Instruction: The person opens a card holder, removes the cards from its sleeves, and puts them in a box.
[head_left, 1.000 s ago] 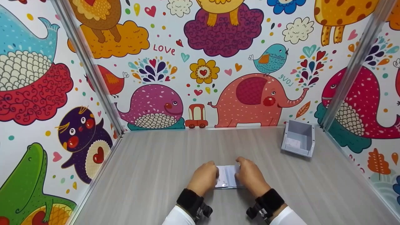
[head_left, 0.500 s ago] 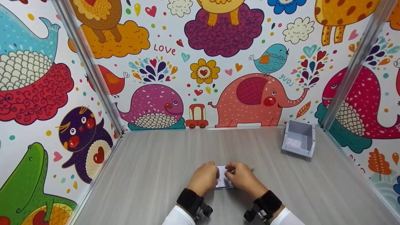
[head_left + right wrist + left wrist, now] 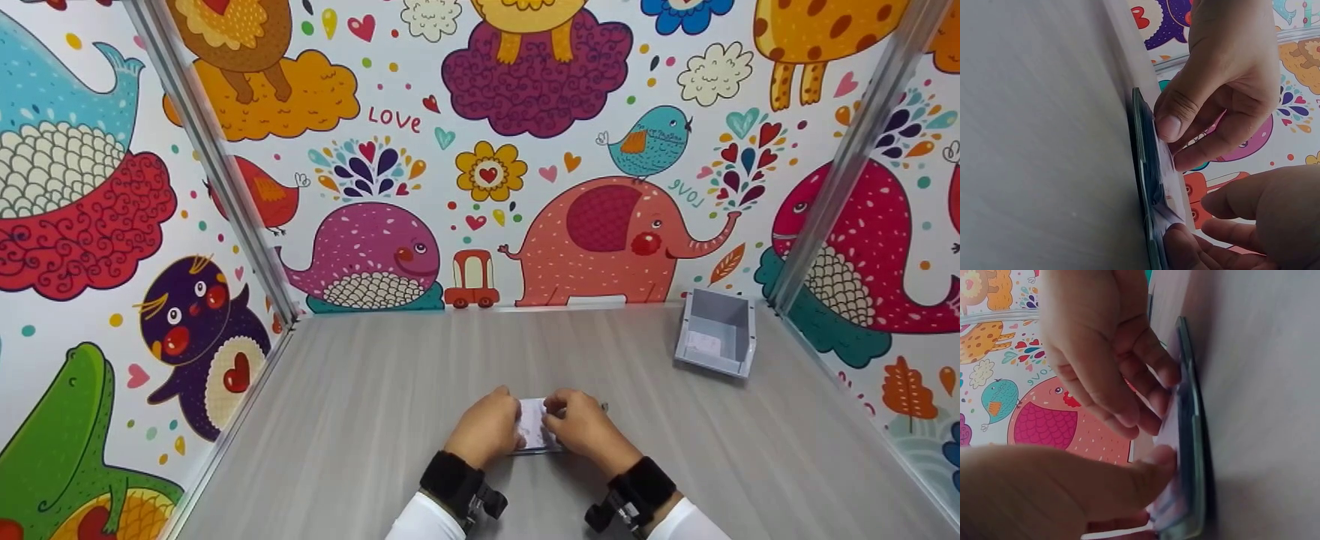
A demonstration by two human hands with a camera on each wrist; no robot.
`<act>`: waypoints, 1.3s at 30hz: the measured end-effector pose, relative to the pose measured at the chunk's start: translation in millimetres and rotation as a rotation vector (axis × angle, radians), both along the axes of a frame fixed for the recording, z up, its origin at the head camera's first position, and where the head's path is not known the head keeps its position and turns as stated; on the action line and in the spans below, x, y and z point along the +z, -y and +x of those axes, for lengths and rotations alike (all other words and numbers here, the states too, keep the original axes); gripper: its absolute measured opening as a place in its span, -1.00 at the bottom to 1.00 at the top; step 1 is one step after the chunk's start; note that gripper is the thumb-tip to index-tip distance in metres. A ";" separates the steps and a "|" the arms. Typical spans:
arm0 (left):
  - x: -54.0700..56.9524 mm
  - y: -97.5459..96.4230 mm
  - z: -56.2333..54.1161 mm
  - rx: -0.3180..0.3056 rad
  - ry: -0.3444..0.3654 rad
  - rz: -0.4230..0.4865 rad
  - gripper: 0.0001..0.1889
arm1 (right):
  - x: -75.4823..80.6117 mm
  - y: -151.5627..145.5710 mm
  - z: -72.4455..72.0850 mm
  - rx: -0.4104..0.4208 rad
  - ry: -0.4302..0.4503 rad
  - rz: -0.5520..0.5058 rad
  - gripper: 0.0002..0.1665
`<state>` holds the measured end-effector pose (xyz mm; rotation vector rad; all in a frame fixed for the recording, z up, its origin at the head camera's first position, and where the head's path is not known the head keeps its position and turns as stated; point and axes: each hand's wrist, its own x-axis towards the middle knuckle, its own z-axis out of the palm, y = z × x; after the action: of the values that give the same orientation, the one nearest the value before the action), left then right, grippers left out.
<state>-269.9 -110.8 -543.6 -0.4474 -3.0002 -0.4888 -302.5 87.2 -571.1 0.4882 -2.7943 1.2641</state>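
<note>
A thin card wallet or small booklet (image 3: 532, 424) with a dark green cover lies opened on the table, pale printed leaves facing up. My left hand (image 3: 485, 429) holds its left part, thumb on the pale leaf near the front edge. In the right wrist view, a leaf (image 3: 1171, 191) rises to a folded corner near the middle. My right hand (image 3: 589, 427) is over the right part, fingers bent. Its thumb (image 3: 1181, 244) touches the booklet by that corner, and its index fingertip is apart from the thumb. The right part is mostly hidden under this hand.
A grey open-topped bin (image 3: 739, 367) stands at the back right of the wood-grain table (image 3: 390, 375), a pale label-like patch inside. Printed cartoon panels (image 3: 360, 255) with metal corner posts enclose the back and sides. A small shiny bit (image 3: 604, 407) shows beyond my right hand.
My right hand has moved left from the booklet's right edge onto its middle, its fingers bending in. The left hand has shifted only slightly. The bin has stayed put.
</note>
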 end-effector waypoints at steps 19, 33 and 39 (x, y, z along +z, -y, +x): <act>-0.7 -4.2 0.2 -0.014 -0.050 -0.026 -0.70 | -0.9 -1.7 -3.4 -0.006 0.157 -0.160 -0.53; -2.6 -3.5 1.8 -0.009 -0.078 -0.017 -0.69 | 0.6 -4.5 -1.7 0.001 0.207 -0.197 -0.37; -1.8 -4.2 1.1 -0.013 -0.059 -0.031 -0.71 | 1.2 -6.9 -2.8 -0.001 0.242 -0.247 -0.36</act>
<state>-268.8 -106.7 -545.4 -0.4755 -2.9539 -0.4230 -305.3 94.1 -569.9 0.3397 -2.7601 1.7464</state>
